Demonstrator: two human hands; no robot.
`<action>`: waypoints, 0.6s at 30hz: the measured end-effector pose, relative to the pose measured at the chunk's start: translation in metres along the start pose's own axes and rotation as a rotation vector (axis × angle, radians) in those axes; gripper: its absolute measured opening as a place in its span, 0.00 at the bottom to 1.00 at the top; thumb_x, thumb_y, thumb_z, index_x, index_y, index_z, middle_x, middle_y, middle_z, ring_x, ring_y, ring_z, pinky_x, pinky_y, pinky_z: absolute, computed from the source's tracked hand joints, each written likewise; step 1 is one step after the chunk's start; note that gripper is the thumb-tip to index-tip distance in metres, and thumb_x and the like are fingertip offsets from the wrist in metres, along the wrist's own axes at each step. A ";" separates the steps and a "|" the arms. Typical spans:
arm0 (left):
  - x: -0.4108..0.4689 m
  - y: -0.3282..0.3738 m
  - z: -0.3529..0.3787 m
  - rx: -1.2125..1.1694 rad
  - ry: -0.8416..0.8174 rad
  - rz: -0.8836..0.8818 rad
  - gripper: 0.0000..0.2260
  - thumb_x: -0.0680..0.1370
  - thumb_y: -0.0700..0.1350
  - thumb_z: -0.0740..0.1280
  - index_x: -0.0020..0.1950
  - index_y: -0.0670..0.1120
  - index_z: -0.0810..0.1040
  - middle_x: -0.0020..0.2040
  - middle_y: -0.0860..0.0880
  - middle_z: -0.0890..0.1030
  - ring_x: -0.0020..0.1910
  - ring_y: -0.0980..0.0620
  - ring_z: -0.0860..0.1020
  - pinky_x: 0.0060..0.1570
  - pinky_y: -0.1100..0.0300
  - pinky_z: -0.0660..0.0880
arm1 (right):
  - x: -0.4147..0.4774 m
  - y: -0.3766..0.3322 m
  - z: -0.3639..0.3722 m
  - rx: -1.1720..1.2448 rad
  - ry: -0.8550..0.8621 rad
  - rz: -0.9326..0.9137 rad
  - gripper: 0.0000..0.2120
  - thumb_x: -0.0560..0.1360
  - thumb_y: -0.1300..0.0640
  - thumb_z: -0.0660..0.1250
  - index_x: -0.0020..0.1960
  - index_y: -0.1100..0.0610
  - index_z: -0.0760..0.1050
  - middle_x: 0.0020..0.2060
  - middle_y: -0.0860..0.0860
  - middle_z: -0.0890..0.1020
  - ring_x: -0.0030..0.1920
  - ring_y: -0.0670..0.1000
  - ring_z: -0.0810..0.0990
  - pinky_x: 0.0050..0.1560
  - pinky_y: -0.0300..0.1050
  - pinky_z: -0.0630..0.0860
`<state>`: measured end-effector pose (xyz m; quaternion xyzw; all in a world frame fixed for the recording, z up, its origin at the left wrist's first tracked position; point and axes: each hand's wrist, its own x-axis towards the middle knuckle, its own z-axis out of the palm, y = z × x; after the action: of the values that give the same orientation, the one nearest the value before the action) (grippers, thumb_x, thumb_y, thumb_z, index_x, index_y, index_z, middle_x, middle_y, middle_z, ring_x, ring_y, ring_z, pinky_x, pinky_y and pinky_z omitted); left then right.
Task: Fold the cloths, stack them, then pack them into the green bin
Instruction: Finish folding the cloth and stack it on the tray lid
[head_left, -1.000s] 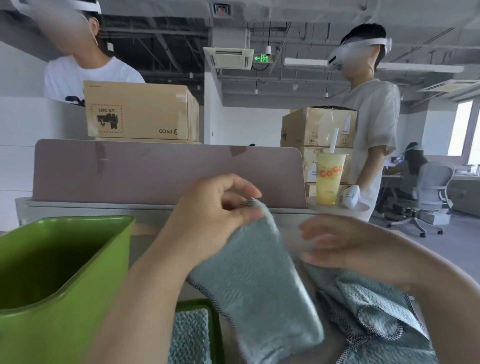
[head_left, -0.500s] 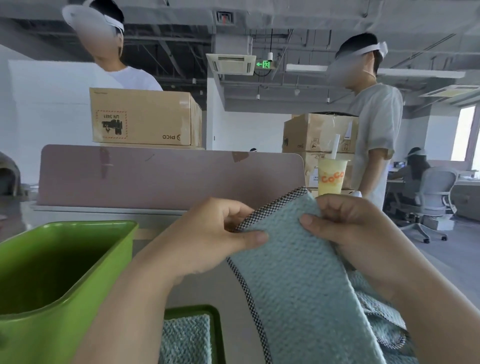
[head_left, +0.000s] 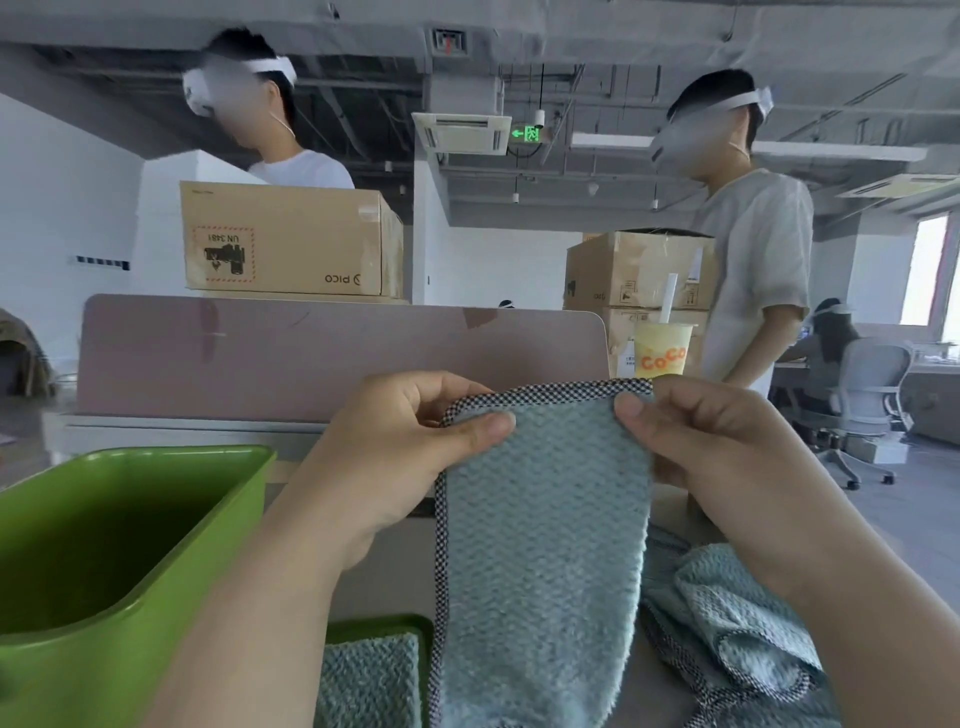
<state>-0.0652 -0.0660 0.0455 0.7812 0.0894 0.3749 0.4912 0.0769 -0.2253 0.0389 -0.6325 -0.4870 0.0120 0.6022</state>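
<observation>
A pale blue cloth (head_left: 540, 545) with checked trim hangs upright in front of me. My left hand (head_left: 395, 447) pinches its top left corner and my right hand (head_left: 711, 441) pinches its top right corner, so the top edge is stretched level between them. The green bin (head_left: 171, 525) stands open at the left, its inside dark. A folded blue cloth (head_left: 369, 680) lies on a green tray or lid (head_left: 379, 623) below the held cloth. More crumpled blue cloths (head_left: 727, 623) lie on the table at the lower right, partly under my right forearm.
A pinkish desk divider (head_left: 291, 353) runs across behind the table. A yellow drink cup (head_left: 662, 356) with a straw stands at its right end. Cardboard boxes (head_left: 291, 239) sit beyond it, and two people with headsets stand behind. An office chair (head_left: 867, 400) is far right.
My right hand came up and took the cloth's right corner. Both hands then pulled the top edge apart and level, so the cloth now hangs flat and spread.
</observation>
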 end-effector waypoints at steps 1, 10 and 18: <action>0.000 -0.001 -0.001 0.024 -0.006 -0.011 0.13 0.59 0.56 0.72 0.42 0.57 0.84 0.42 0.55 0.85 0.44 0.55 0.83 0.50 0.56 0.76 | 0.001 -0.001 0.002 0.005 0.006 -0.007 0.49 0.57 0.28 0.70 0.47 0.74 0.68 0.46 0.77 0.71 0.42 0.73 0.76 0.42 0.50 0.77; -0.002 0.001 0.016 0.257 -0.117 0.027 0.06 0.70 0.57 0.71 0.44 0.57 0.82 0.40 0.58 0.84 0.39 0.61 0.80 0.41 0.63 0.73 | -0.003 -0.001 0.022 -0.155 -0.080 -0.052 0.13 0.74 0.50 0.69 0.35 0.56 0.80 0.30 0.60 0.77 0.32 0.48 0.71 0.34 0.42 0.67; 0.000 -0.001 0.010 0.436 0.055 0.118 0.03 0.76 0.51 0.67 0.45 0.57 0.81 0.39 0.63 0.80 0.39 0.75 0.74 0.34 0.83 0.65 | 0.002 0.011 0.022 -0.262 -0.085 0.073 0.08 0.75 0.55 0.69 0.40 0.57 0.84 0.37 0.53 0.86 0.43 0.58 0.84 0.53 0.60 0.78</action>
<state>-0.0582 -0.0722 0.0429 0.8620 0.1359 0.3961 0.2855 0.0719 -0.2054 0.0258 -0.7220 -0.4861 -0.0028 0.4924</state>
